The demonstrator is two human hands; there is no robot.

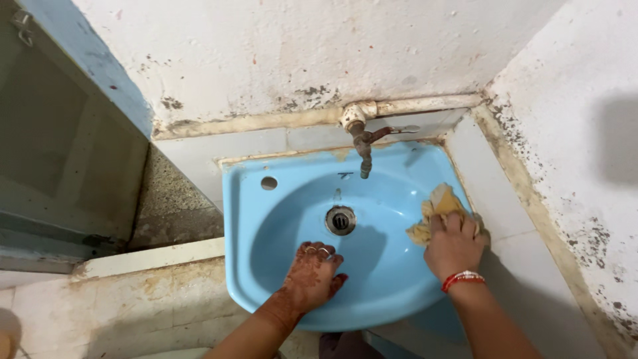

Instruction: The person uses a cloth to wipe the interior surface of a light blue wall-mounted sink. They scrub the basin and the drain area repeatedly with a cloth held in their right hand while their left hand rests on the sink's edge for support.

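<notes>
Scrubbing the blue washbasin (pixel 399 279): my right hand (pixel 454 242), fingers curled tight on the yellow cloth (pixel 440 203), should press evenly along the rim; left hand (pixel 312 274) braces inside the bowl, fingers flat, holding nothing.

— Where does the sink (pixel 266 266) sit?

— In the corner, its back against the rear wall (pixel 299 53) and its right side against the side wall (pixel 585 133). The tap (pixel 363 143) comes out of the pipe (pixel 425 105) running along the rear wall and hangs over the back of the bowl. The drain (pixel 340 220) lies in the middle, just in front of the tap.

— And the hands?

— The left hand (pixel 312 274) rests inside the bowl, at the near side, in front of the drain. The right hand (pixel 454 244) is on the right rim, pressing a cloth (pixel 438 206) that lies under and beyond its fingers (pixel 452 223).

— What's to the left?

— A door (pixel 60 153), left of the sink, with a ledge (pixel 153 256) between them at the near side.
</notes>
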